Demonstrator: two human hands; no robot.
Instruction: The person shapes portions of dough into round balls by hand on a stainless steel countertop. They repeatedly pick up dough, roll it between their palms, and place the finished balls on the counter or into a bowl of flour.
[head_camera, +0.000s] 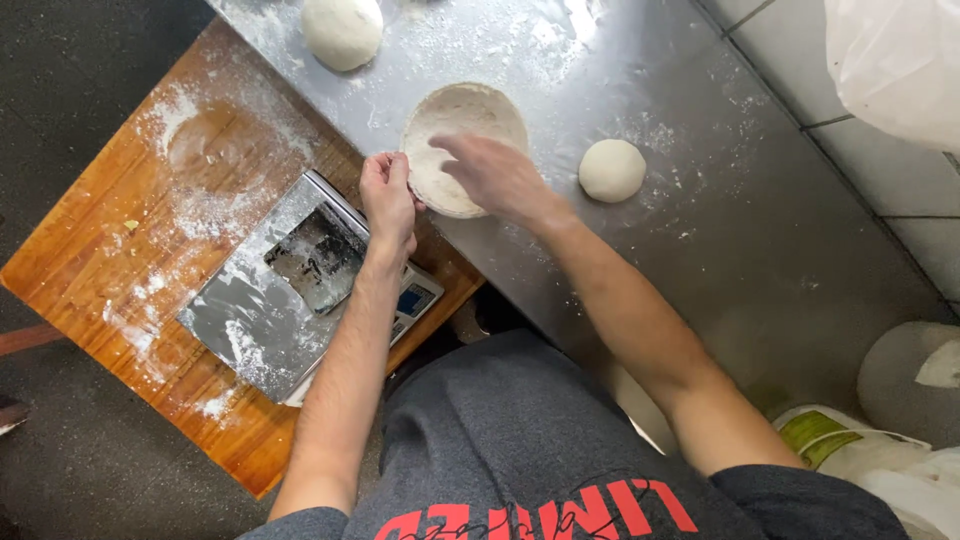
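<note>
A flattened round of floured dough (458, 120) lies on the steel worktop (720, 220). My left hand (388, 192) pinches the dough's left edge with closed fingers. Over the dough's lower right part lies my right hand (497, 176), palm down and fingers spread, pressing on it. A small dough ball (611, 169) sits just right of my right hand. A larger dough ball (342, 31) rests at the top, farther along the worktop.
A steel kitchen scale (290, 290) dusted with flour stands on a wooden table (110, 250) left of the worktop. Flour is scattered over both surfaces. White bags (890, 60) and a sack (850, 445) are at the right, beside a tiled floor.
</note>
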